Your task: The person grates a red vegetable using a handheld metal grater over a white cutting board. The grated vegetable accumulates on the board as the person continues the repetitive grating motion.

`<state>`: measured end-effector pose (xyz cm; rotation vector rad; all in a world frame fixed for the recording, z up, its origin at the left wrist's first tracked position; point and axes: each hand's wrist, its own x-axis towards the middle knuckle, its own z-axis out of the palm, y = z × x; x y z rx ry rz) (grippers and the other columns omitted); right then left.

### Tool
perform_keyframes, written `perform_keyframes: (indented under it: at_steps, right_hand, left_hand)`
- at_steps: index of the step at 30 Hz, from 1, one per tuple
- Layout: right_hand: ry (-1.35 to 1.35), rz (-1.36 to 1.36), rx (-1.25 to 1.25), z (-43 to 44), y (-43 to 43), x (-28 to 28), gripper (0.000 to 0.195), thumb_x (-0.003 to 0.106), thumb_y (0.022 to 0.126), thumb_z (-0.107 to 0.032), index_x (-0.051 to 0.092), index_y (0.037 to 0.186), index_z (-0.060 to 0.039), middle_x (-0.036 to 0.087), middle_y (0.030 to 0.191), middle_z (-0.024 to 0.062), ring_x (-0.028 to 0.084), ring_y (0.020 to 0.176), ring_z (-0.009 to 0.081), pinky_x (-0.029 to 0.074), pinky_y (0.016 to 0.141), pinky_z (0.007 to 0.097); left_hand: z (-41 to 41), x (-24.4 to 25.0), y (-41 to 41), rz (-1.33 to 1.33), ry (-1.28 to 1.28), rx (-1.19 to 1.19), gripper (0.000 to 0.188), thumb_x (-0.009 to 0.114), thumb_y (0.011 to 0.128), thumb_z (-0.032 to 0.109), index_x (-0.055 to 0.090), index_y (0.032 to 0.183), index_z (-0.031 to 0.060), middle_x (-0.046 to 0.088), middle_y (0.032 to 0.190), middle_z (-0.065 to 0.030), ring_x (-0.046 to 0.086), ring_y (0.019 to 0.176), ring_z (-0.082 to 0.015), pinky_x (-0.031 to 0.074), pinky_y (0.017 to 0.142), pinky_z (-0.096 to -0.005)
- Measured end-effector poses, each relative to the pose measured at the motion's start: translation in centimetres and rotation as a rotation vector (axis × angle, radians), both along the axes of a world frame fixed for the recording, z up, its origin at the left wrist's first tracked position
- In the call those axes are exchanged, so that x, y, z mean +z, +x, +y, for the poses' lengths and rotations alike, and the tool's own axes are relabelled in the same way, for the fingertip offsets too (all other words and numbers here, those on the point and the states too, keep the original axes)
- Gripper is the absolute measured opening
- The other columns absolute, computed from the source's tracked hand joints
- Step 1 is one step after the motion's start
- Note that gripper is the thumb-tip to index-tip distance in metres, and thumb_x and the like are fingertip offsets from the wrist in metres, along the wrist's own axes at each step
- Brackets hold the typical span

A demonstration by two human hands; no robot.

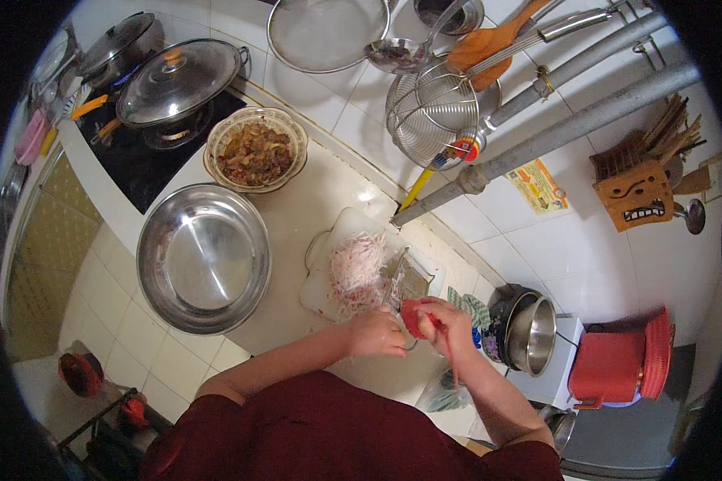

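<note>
My right hand (448, 327) grips a red radish (413, 318), its thin root trailing down past the wrist. The radish is close against the near part of a metal grater (410, 279) with a wire frame. My left hand (376, 333) is closed over the grater's near end, partly covering it. Beneath the grater lies a white cutting board (320, 279). Pale pink and white radish shreds (358, 267) are heaped on the board to the left of the grater, with more shreds by its edge.
Left of the board stands a wide steel basin (204, 258); behind it is a patterned bowl of cooked food (256, 153). A lidded pan (180, 81) sits on the black cooktop (141, 159). Metal pipes (541, 141) cross above the counter's back. Steel pots (532, 337) stand at right.
</note>
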<state>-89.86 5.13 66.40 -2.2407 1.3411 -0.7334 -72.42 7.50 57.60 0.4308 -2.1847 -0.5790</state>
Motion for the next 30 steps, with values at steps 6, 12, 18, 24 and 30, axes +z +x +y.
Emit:
perform_keyframes:
  at_steps: [6,12,18,24,30]
  right_hand:
    - [-0.095,0.316,-0.218,-3.7,-0.2,-3.1,0.009,0.059,0.071,0.002,0.061,0.071,-0.0071,0.062,0.07,0.009,0.061,0.062,0.0196,0.049,0.056,0.0286]
    - [-0.021,0.088,0.023,-0.4,1.9,0.5,0.01,0.063,0.066,-0.001,0.059,0.068,-0.0097,0.062,0.071,0.0059,0.061,0.062,0.0233,0.049,0.054,0.0297]
    - [-0.135,0.344,-0.195,-3.9,0.3,-4.4,0.009,0.061,0.069,-0.006,0.063,0.075,-0.0115,0.063,0.074,0.0063,0.063,0.067,0.0248,0.05,0.059,0.0318]
    - [0.235,0.001,-0.023,-0.7,-0.9,-3.6,0.012,0.061,0.066,-0.004,0.064,0.075,-0.0115,0.062,0.071,0.0056,0.063,0.066,0.0232,0.05,0.06,0.0313]
    - [-0.062,0.369,-0.282,-4.7,-0.2,-4.8,0.005,0.057,0.074,-0.011,0.059,0.071,-0.0084,0.061,0.071,0.0065,0.062,0.064,0.0239,0.048,0.057,0.0314]
  left_hand:
    - [0.0,0.2,-0.6,-0.025,-0.004,-0.019,0.032,0.065,0.077,0.04,0.053,0.064,0.0134,0.053,0.062,-0.0022,0.054,0.062,-0.0207,0.037,0.065,-0.034]
    - [0.0,-0.1,0.2,-0.007,0.035,-0.001,0.033,0.065,0.077,0.04,0.051,0.063,0.0138,0.053,0.061,-0.0024,0.054,0.062,-0.0209,0.037,0.066,-0.0352]
    - [0.1,-1.3,-0.3,-0.067,0.031,-0.01,0.032,0.064,0.078,0.04,0.052,0.064,0.0143,0.053,0.061,-0.0021,0.055,0.062,-0.0209,0.038,0.066,-0.0352]
    - [-0.2,-0.4,0.6,-0.021,0.029,-0.006,0.031,0.065,0.076,0.04,0.053,0.064,0.0139,0.055,0.062,-0.0032,0.056,0.062,-0.0221,0.038,0.066,-0.0356]
    - [-0.3,-0.2,-0.2,-0.029,0.03,-0.042,0.034,0.065,0.078,0.041,0.051,0.064,0.0139,0.052,0.06,-0.0024,0.054,0.061,-0.0199,0.037,0.064,-0.0346]
